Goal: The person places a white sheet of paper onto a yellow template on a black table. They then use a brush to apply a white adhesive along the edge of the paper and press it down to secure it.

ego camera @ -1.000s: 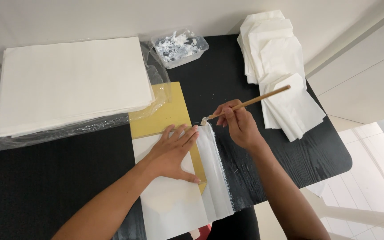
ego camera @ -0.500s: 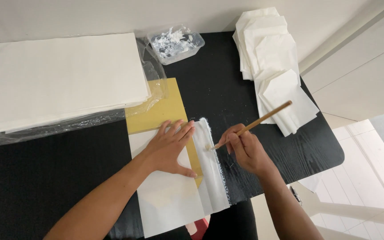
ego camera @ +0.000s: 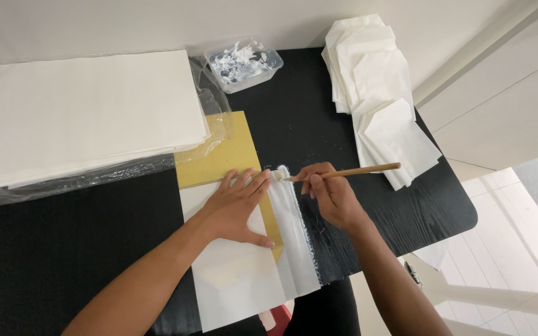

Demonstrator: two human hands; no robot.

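My left hand [ego camera: 235,208] lies flat, fingers spread, on a white paper sheet [ego camera: 235,280] that rests over a yellow board [ego camera: 222,152] on the black table [ego camera: 51,249]. My right hand [ego camera: 331,196] grips a wooden-handled brush [ego camera: 344,172]. Its white-loaded tip touches the top end of a narrow white strip [ego camera: 297,249] along the sheet's right edge. The strip is smeared with white paste that spills a little onto the table.
A thick stack of large white sheets [ego camera: 94,112] sits on clear plastic at the back left. A clear tub of white paste [ego camera: 244,62] stands at the back middle. Folded white papers [ego camera: 375,87] pile at the back right. The table's right edge drops to a tiled floor.
The brush tip has moved back up the strip to its top end, and my right hand has shifted with it. My left hand stays pressed on the sheet.
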